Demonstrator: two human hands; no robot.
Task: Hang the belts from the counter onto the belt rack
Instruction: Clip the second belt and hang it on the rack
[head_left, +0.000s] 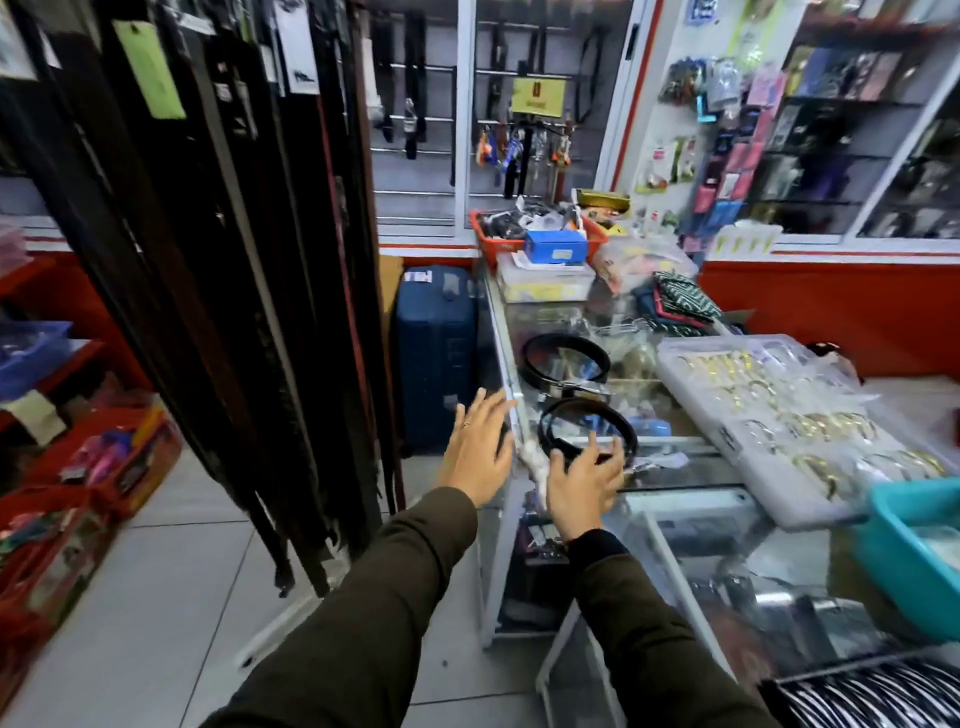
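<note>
Two coiled black belts lie on the glass counter (670, 452): the nearer belt (621, 422) and the farther belt (563, 343) just behind it. My right hand (584, 486) hovers at the near edge of the nearer belt, fingers spread, holding nothing. My left hand (480, 449) is open beside the counter's left edge, fingers apart and empty. The belt rack (218, 270) stands at the left, crowded with several dark belts hanging down to the floor.
A blue suitcase (434, 358) stands between rack and counter. On the counter sit a clear tray of gold buckles (779, 415), a teal bin (919, 551) and an orange basket (493, 249). Red shelves of goods (78, 467) line the left wall.
</note>
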